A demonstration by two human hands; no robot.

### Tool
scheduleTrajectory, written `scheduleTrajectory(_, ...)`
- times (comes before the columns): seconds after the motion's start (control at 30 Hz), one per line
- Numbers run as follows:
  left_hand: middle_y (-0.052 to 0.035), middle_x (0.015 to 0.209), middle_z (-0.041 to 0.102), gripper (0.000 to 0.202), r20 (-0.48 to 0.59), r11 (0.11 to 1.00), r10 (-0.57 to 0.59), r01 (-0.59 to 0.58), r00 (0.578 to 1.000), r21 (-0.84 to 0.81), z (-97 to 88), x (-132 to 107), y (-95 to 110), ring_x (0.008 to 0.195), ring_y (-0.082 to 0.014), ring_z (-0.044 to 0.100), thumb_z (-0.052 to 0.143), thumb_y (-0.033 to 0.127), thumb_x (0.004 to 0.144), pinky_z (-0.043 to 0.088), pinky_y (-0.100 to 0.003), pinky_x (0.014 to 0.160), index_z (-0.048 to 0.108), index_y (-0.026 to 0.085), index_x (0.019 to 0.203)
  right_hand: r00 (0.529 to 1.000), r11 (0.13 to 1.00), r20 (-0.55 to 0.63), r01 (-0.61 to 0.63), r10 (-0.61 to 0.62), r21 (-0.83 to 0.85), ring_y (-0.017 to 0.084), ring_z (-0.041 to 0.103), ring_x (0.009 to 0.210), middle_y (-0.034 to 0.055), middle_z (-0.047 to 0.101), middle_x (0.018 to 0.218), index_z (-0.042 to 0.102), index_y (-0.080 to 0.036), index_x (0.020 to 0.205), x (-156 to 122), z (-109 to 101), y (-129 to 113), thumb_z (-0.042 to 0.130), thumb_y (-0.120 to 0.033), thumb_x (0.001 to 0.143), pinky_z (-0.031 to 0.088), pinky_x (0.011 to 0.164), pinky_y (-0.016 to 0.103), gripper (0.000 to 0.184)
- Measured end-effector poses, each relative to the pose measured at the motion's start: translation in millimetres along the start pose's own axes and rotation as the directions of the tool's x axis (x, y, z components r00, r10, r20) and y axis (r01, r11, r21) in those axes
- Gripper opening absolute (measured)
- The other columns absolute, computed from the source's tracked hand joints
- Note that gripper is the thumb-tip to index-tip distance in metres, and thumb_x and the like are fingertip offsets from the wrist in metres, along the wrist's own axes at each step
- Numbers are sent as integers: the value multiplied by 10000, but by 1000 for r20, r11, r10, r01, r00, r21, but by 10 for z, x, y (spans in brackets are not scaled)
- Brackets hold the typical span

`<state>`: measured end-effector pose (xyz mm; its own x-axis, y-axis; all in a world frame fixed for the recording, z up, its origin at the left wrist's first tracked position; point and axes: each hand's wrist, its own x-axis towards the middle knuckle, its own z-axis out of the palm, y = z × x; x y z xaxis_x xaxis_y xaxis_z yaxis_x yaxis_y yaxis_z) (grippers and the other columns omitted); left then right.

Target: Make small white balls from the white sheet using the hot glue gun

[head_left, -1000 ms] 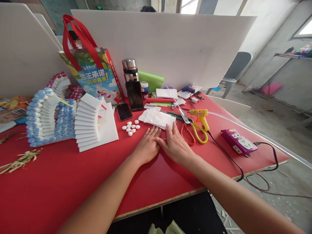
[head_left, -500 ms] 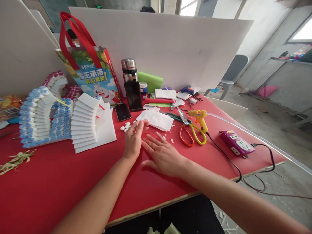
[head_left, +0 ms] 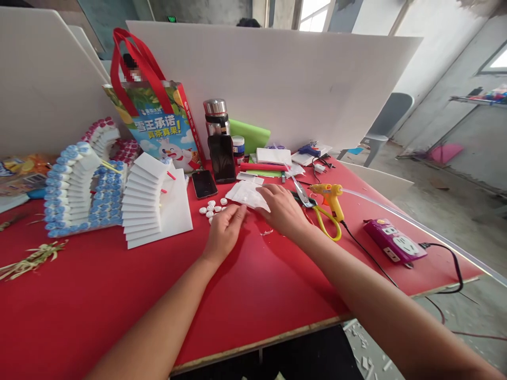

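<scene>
My left hand [head_left: 225,231] hovers low over the red table with its fingers curled in against the thumb. Whatever they hold, if anything, is hidden. Several small white rounded pieces [head_left: 210,209] lie just beyond it. My right hand [head_left: 284,209] reaches forward, fingers stretched and apart, at the right edge of a stack of thin white sheets [head_left: 246,194]. Beside its wrist are scissors [head_left: 327,224] with one yellow handle loop showing; the other loop is mostly covered. White scraps [head_left: 266,232] lie on the table between my hands.
A yellow glue gun [head_left: 331,199] and purple power strip [head_left: 394,241] with cables occupy the right. Two phones [head_left: 204,184], a steel flask [head_left: 216,113] and a printed bag [head_left: 166,132] stand behind. Folded white card fans [head_left: 144,203] and a blue-and-white structure [head_left: 71,184] sit left.
My right hand has lifted off the bare tabletop and moved forward to the white sheets. My left hand has come slightly nearer to me and its fingers have curled. The view has shifted a little.
</scene>
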<state>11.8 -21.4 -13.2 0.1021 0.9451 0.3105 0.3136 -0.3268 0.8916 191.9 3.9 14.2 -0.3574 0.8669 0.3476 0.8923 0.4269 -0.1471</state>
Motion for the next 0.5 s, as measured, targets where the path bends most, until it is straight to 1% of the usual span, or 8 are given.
scheduleTrajectory(0.03, -6, 691, 606, 406, 100, 998, 23, -29, 995, 52, 6, -13, 6, 684, -154, 554, 526, 472, 986, 450, -280, 674, 636, 191, 714, 1000, 999, -2, -16, 17, 36, 309, 547, 1180, 156, 624, 1315, 595, -153, 1333, 51, 99, 32, 634, -292, 945, 433, 938, 403, 414)
scheduleTrajectory(0.07, -5, 662, 596, 423, 197, 994, 47, -65, 979, 87, 21, -28, 18, 658, -152, 540, 538, 466, 978, 439, -280, 655, 618, 191, 666, 999, 998, 11, -31, 31, 56, 313, 544, 1179, 155, 632, 1301, 606, -156, 1323, 83, 195, 65, 642, -318, 945, 431, 939, 407, 414)
scheduleTrajectory(0.1, -9, 665, 612, 424, 269, 991, 63, -93, 961, 98, 43, -42, 33, 655, -154, 545, 547, 461, 971, 441, -282, 655, 627, 192, 654, 999, 997, 25, -44, 42, 69, 311, 551, 1157, 150, 650, 1260, 641, -159, 1274, 96, 280, 98, 635, -327, 952, 431, 933, 407, 364)
scheduleTrajectory(0.17, -19, 671, 645, 407, 325, 989, 82, -116, 942, 86, 95, -65, 65, 652, -163, 564, 569, 462, 954, 449, -286, 651, 662, 200, 657, 998, 993, 24, -54, 52, 107, 296, 568, 1108, 133, 680, 1179, 710, -167, 1141, 88, 403, 160, 603, -319, 974, 432, 927, 399, 250)
scheduleTrajectory(0.23, -26, 668, 663, 381, 330, 992, 92, -117, 940, 57, 131, -73, 85, 644, -172, 580, 600, 461, 934, 455, -291, 651, 693, 209, 665, 998, 981, -8, -54, 56, 184, 274, 586, 1086, 114, 699, 1136, 746, -171, 1056, 64, 459, 210, 586, -302, 987, 437, 940, 385, 218)
scheduleTrajectory(0.33, -34, 680, 677, 358, 323, 993, 84, -107, 943, 53, 122, -61, 69, 652, -183, 596, 605, 445, 935, 450, -292, 641, 716, 216, 683, 996, 953, -57, -50, 70, 298, 259, 607, 1083, 96, 719, 1121, 769, -180, 1035, 47, 469, 250, 618, -302, 969, 449, 962, 380, 205)
scheduleTrajectory(0.4, -39, 694, 679, 368, 319, 990, 83, -114, 944, 82, 88, -45, 33, 667, -187, 601, 570, 431, 959, 447, -292, 636, 714, 213, 700, 994, 943, -84, -44, 76, 329, 251, 626, 1056, 95, 731, 1100, 781, -184, 988, 50, 460, 253, 618, -284, 961, 460, 959, 377, 193)
scheduleTrajectory(0.5, -43, 713, 693, 363, 290, 991, 73, -104, 954, 90, 47, -25, -20, 671, -191, 609, 563, 432, 961, 456, -296, 638, 724, 211, 723, 991, 938, -107, -38, 79, 343, 229, 660, 982, 97, 752, 1028, 775, -177, 835, 62, 446, 238, 562, -199, 959, 480, 928, 352, 247)
